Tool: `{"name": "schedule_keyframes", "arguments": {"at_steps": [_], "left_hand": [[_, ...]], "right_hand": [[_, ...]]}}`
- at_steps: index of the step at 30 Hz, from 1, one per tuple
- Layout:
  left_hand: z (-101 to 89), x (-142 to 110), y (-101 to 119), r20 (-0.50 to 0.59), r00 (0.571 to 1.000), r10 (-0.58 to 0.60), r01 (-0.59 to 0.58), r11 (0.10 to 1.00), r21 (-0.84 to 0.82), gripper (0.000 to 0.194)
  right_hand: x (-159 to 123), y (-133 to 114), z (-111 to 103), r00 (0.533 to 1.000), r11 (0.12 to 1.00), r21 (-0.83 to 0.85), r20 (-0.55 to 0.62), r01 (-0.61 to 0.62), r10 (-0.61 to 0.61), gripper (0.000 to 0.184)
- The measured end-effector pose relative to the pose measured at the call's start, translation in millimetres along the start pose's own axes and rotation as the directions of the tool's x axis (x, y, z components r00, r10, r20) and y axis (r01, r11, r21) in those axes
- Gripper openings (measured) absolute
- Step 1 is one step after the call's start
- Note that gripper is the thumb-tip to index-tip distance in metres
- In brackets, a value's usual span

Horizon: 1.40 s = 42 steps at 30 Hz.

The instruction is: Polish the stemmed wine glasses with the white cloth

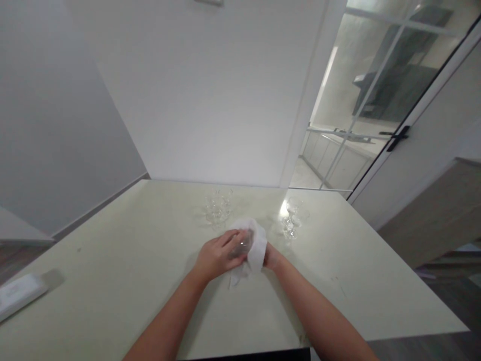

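My left hand [216, 254] is closed around a clear glass [243, 243] above the middle of the table, fingers wrapped over its near side. A white cloth or paper towel [258, 249] wraps the glass's far and right sides, and a loose end hangs below. My right hand [269, 255] grips the white wrap from the right; its fingers are mostly hidden behind it. Just beyond my hands stands a cluster of clear glassware [218, 206] to the left. More clear glass pieces [291, 220] are at the right, their exact shapes hard to make out.
The pale table [124, 260] reaches back to a white wall [210, 110]. A white flat object [20, 293] lies at the left edge. On the right is a glass-paned door with a black handle [398, 138]. A black edge [259, 355] shows at the bottom.
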<state>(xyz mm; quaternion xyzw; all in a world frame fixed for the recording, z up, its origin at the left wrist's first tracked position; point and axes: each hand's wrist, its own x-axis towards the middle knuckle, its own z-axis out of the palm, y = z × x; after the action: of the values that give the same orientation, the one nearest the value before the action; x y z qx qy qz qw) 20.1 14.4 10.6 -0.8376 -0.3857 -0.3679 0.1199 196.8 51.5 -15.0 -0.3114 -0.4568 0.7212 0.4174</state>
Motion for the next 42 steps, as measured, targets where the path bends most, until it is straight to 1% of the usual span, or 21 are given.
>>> {"name": "schedule_keyframes", "arguments": {"at_steps": [1,3,6,9,11,13,15,16,18,20,22,24,26,28,30,31,33,35,38,40,42], "left_hand": [[0.8,2,2,0.088,0.996,0.007,-0.009,1.0,0.018,0.055],[0.9,5,3,0.142,0.99,0.001,-0.007,0.999,0.039,0.051],[-2.8,5,-5,0.044,0.998,-0.033,0.032,0.999,0.034,0.047],[-6.4,1,-13,-0.032,0.996,-0.081,0.081,0.997,-0.004,0.037],[-6.9,-3,-15,0.01,0.995,-0.101,0.102,0.993,-0.051,0.027],[-6.5,-6,-14,0.084,0.984,-0.159,0.169,0.977,-0.129,0.021],[-5.9,-6,-14,0.124,0.947,-0.298,0.319,0.919,-0.232,0.023],[-5.5,-5,-14,0.137,0.913,-0.384,0.407,0.867,-0.287,0.026],[-4.6,-2,-17,0.178,0.83,-0.529,0.553,0.737,-0.389,0.033],[-3.2,0,-22,0.236,0.76,-0.606,0.636,0.618,-0.462,0.037],[-1.9,1,-24,0.243,0.738,-0.629,0.648,0.561,-0.515,0.036],[-1.7,0,-24,0.132,0.787,-0.603,0.57,0.629,-0.528,0.027],[-2.9,-3,-21,0.002,0.877,-0.48,0.423,0.772,-0.475,0.024],[-4.5,-6,-16,-0.031,0.94,-0.341,0.3,0.865,-0.403,0.018],[-4.8,-8,-14,0.003,0.947,-0.321,0.299,0.88,-0.37,0.014],[-4.1,-8,-14,0.021,0.933,-0.36,0.343,0.866,-0.365,0.018],[-0.5,-7,-17,0.05,0.873,-0.485,0.466,0.799,-0.379,0.025],[5.3,-5,-23,0.1,0.792,-0.603,0.581,0.692,-0.428,0.03],[13.9,-2,-32,0.201,0.675,-0.71,0.693,0.516,-0.503,0.037],[16.3,-1,-35,0.259,0.637,-0.726,0.727,0.452,-0.517,0.039],[15.3,-1,-34,0.287,0.635,-0.717,0.735,0.447,-0.51,0.039]], "right_hand": [[0,2,-2,1.0,1.0,-0.02,-0.025,0.01,-0.011,0.041],[1,3,-6,0.993,0.999,-0.045,-0.112,0.028,-0.033,0.042],[4,-2,-12,0.966,0.998,0.019,-0.252,0.062,-0.055,0.041],[5,-10,-17,0.966,0.983,0.184,-0.256,0.016,0.032,0.05],[5,-12,-20,0.967,0.976,0.21,-0.232,-0.061,0.11,0.054],[4,-11,-21,0.962,0.988,0.119,-0.246,-0.093,0.12,0.05],[1,-8,-19,0.96,0.996,-0.078,-0.28,-0.052,0.028,0.044],[0,-7,-18,0.962,0.98,-0.198,-0.27,-0.006,-0.048,0.044],[-2,-5,-14,0.968,0.911,-0.399,-0.17,0.106,-0.187,0.045],[-3,-4,-12,0.965,0.852,-0.487,-0.068,0.189,-0.253,0.043],[-2,-3,-11,0.963,0.853,-0.489,-0.083,0.185,-0.256,0.043],[1,-1,-13,0.964,0.909,-0.403,-0.182,0.105,-0.192,0.047],[3,3,-17,0.968,0.968,-0.251,-0.244,-0.007,-0.057,0.051],[4,6,-20,0.968,0.986,-0.145,-0.25,-0.079,0.041,0.051],[4,8,-20,0.966,0.983,-0.168,-0.255,-0.076,0.031,0.049],[4,8,-20,0.965,0.974,-0.221,-0.264,-0.05,-0.01,0.047],[1,7,-16,0.969,0.93,-0.364,-0.214,0.041,-0.126,0.041],[-1,4,-12,0.966,0.85,-0.493,-0.068,0.184,-0.249,0.038],[-4,0,-7,0.922,0.722,-0.591,0.105,0.359,-0.372,0.048],[-5,-1,-5,0.896,0.679,-0.611,0.125,0.408,-0.426,0.062],[-6,-3,-5,0.888,0.676,-0.608,0.11,0.416,-0.447,0.065]]}}
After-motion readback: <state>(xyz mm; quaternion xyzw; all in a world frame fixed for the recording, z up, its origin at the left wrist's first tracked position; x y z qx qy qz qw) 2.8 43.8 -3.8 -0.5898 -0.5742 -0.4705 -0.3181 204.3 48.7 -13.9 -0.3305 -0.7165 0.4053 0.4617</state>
